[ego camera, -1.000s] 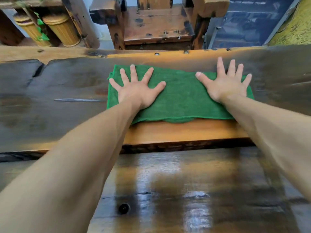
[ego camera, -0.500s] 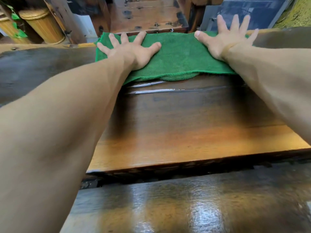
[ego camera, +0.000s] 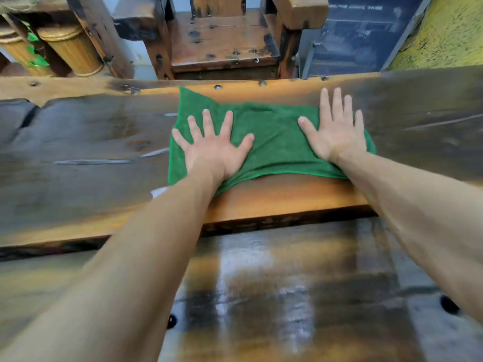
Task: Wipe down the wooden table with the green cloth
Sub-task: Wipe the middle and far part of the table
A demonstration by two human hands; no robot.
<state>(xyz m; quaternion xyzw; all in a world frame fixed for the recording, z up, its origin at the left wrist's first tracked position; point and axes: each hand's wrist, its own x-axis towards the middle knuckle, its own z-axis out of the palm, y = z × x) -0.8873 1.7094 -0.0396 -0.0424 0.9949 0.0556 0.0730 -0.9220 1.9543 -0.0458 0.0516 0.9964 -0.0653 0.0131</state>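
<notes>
**Wiping under way, much table left**

Pressing flat, your left hand (ego camera: 214,150) and right hand (ego camera: 337,131) lie spread on the green cloth (ego camera: 274,142), mid-plank of the wooden table (ego camera: 78,142). Streaks left of your grip suggest wiping remains there.

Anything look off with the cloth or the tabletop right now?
The green cloth is askew: its far left corner juts toward the table's far edge, and folds bunch between the left hand and right hand. The wooden table has a crack at its far left and streaks beside the cloth. Nothing spilled.
</notes>
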